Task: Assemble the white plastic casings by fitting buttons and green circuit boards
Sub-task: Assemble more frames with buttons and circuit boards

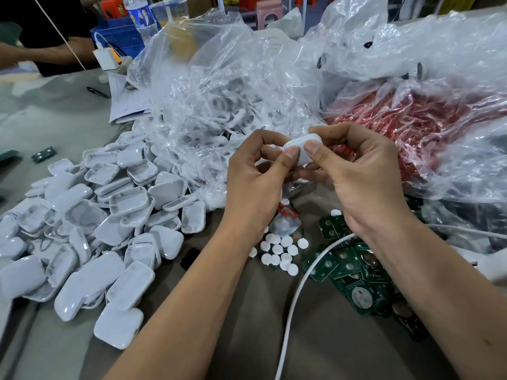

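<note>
Both hands meet above the middle of the table, holding one white casing (pixel 301 148) between them. The left hand (pixel 255 182) has its fingers curled, thumb pressed on the near face of the casing and fingertips behind it. The right hand (pixel 359 176) grips the same casing from the other side, thumb on its front edge, index finger hooked over the top. The casing sits tilted, rounded end toward 2 o'clock (whether a board or button is already inside cannot be told from here).

At 8 o'clock from the hands lies a heap of casings (pixel 90 229), many turned hollow side up, spreading to the table's near left edge. At 6 o'clock, just below the left wrist, is a scatter of small round white buttons (pixel 279 253), with a small clear bag (pixel 284 224) tied in red beside them. At 5 o'clock, under the right forearm, green circuit boards (pixel 356 278) lie piled and overlapping. A white cable (pixel 299 294) curves across the boards toward the near edge.

At 12 o'clock a large clear plastic bag (pixel 219 86) holds more white parts; at 2 o'clock another bag (pixel 428 116) shows red contents. The table (pixel 247 346) has a grey-brown cloth surface. At 10 o'clock, far off, sit papers (pixel 123 102), a blue basket (pixel 118 37) and a water bottle (pixel 140 15).
</note>
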`<state>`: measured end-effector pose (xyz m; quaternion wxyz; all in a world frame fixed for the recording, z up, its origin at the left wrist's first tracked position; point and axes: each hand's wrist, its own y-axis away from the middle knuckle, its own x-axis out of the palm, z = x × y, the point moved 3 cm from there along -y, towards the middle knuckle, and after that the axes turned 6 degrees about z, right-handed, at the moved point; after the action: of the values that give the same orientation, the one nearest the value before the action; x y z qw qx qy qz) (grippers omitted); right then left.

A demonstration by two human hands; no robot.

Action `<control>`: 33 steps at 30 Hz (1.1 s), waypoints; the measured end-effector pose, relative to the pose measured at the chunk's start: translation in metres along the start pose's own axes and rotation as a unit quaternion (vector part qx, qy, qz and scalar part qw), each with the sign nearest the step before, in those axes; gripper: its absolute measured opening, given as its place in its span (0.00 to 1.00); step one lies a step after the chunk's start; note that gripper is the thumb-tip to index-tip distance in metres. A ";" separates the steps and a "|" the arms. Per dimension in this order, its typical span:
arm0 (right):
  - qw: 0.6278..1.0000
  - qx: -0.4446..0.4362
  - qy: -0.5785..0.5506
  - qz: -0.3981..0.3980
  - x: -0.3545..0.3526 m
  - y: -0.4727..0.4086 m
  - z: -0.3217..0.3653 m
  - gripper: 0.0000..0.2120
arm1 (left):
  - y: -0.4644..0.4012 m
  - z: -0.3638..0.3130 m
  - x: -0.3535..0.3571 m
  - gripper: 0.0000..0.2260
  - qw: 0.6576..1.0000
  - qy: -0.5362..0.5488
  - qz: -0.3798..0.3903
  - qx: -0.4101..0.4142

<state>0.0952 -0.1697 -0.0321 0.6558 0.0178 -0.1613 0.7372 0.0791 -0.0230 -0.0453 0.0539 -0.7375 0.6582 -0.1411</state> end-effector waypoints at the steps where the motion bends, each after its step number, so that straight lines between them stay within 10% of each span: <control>1: 1.000 0.005 -0.023 0.004 0.001 0.000 0.001 0.06 | 0.000 -0.001 0.000 0.04 1.000 -0.001 0.000 0.009; 22: 0.992 -0.046 -0.088 0.084 0.006 0.000 0.003 0.07 | 0.002 -0.010 -0.004 0.05 0.998 0.053 0.031 0.021; 33: 0.977 -0.142 0.156 -0.035 -0.007 -0.001 0.007 0.08 | 0.002 0.004 0.007 0.05 0.982 0.170 0.032 -0.077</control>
<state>0.0958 -0.1777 -0.0270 0.6943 -0.1854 -0.1596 0.6769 0.0786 -0.0304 -0.0487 -0.1115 -0.6834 0.6898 -0.2113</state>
